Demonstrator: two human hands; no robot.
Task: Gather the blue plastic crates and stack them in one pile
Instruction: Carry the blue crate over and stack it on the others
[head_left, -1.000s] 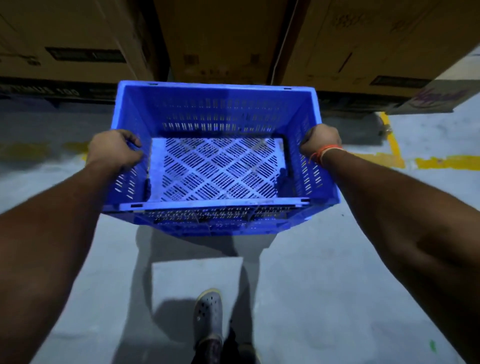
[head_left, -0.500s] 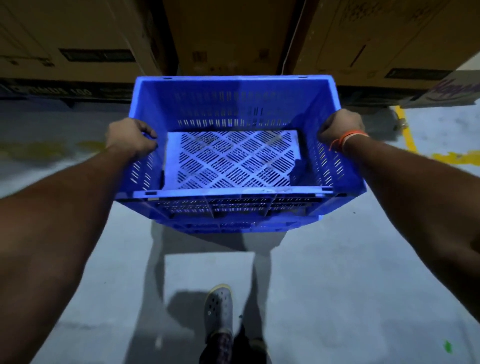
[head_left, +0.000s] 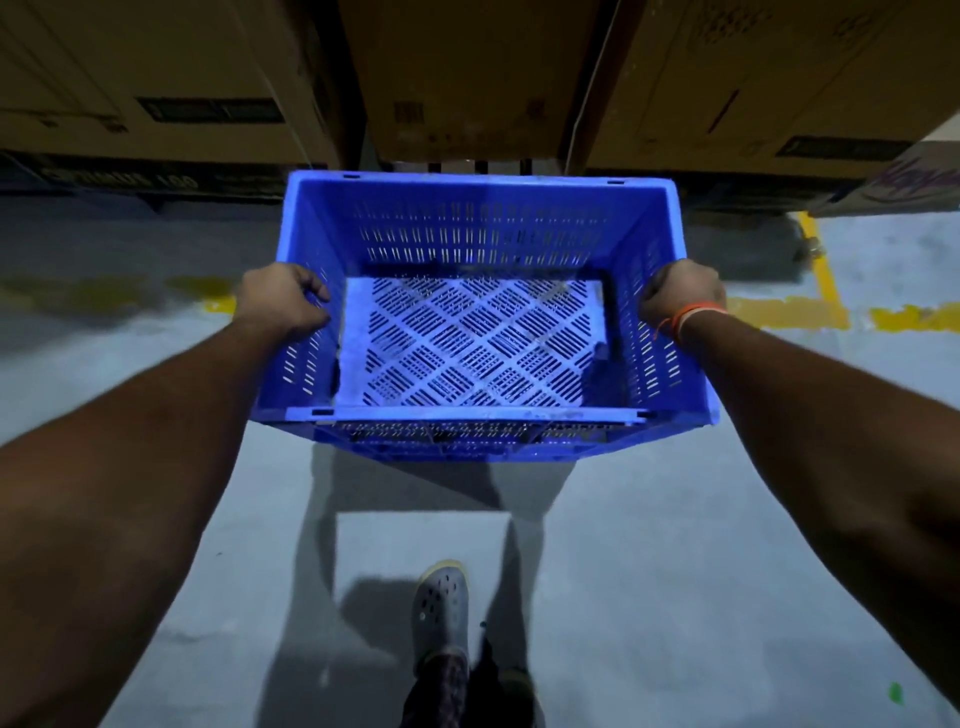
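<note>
One blue plastic crate (head_left: 483, 228) with slotted walls and a perforated floor hangs in the air in front of me, above the grey floor. My left hand (head_left: 278, 301) grips its left rim, fingers curled over the edge. On the opposite side my right hand (head_left: 678, 296), with an orange band at the wrist, grips the right rim. The crate is empty and roughly level. No other crate shows in the head view.
Large cardboard boxes (head_left: 467, 78) stand in a row just beyond the crate. Worn yellow floor lines (head_left: 821, 312) run on the right and left. My foot in a grey clog (head_left: 441, 608) is on the concrete below the crate.
Still gripped by both hands, the crate has drifted right in view and sits closer to the cardboard boxes, which loom larger. My foot has stepped forward.
</note>
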